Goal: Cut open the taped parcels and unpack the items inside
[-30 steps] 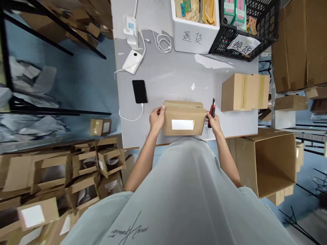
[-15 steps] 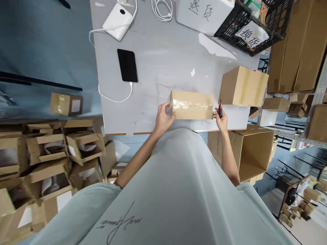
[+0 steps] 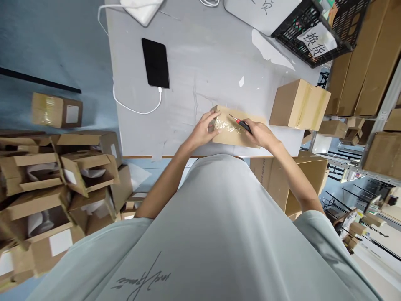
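Note:
A small cardboard box [image 3: 232, 136] with shiny clear tape along its top lies near the table's front edge. My left hand [image 3: 202, 130] grips its left end, thumb on the near side and fingers at the far corner. In my right hand [image 3: 260, 133] is a red and black utility knife [image 3: 240, 122], closed in the fingers over the box's right half. The knife's tip points left and away from me, above the taped top; whether it touches the tape I cannot tell.
A taped carton [image 3: 300, 104] stands to the right on the table [image 3: 188, 42]. A black phone [image 3: 156, 62] on a white cable lies at the left. At the back are a white bin [image 3: 263, 14] and a black crate [image 3: 313, 33]. Several open boxes [image 3: 90, 167] are stacked lower left.
My right hand has moved from the box's right end to over its top, bringing the knife with it. The box has turned slightly, and my left hand still grips its left end.

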### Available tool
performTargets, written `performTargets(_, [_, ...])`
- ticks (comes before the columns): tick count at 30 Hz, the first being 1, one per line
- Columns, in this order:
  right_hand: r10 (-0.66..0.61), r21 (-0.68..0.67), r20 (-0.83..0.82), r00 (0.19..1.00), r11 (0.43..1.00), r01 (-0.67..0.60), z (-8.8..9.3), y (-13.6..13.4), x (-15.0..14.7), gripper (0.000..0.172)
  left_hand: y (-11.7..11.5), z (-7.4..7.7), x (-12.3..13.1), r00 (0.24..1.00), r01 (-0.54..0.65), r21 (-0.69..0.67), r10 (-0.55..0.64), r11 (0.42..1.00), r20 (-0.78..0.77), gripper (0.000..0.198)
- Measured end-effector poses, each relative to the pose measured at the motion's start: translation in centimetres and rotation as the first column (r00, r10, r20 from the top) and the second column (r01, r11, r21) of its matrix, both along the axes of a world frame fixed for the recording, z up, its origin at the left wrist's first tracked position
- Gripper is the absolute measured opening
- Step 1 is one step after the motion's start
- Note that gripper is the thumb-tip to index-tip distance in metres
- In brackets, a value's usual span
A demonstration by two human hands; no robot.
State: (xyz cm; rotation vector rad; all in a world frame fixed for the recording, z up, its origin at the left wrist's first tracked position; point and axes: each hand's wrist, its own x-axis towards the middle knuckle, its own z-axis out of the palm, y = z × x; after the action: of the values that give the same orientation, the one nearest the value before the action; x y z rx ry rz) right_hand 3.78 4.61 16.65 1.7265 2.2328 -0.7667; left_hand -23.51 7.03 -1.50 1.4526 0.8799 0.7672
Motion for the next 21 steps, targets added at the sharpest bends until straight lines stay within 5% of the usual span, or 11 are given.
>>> performTargets(7, [0.209, -0.195, 0.24, 0.948, 0.967, -0.164, 1.6, 0.8, -5.7, 0.046, 0.3, -0.2, -0.8, 0.999, 0.054, -0.018, -0.054, 0.998, -0.008, 0.1])
performTargets(21, [0.259, -0.289, 0.415, 0.872, 0.946, -0.144, 3.7, 1.8, -8.2, 0.053, 0.3, -1.0, -0.5, 0.999, 0.049, -0.017, -0.049, 0.999, 0.022, 0.104])
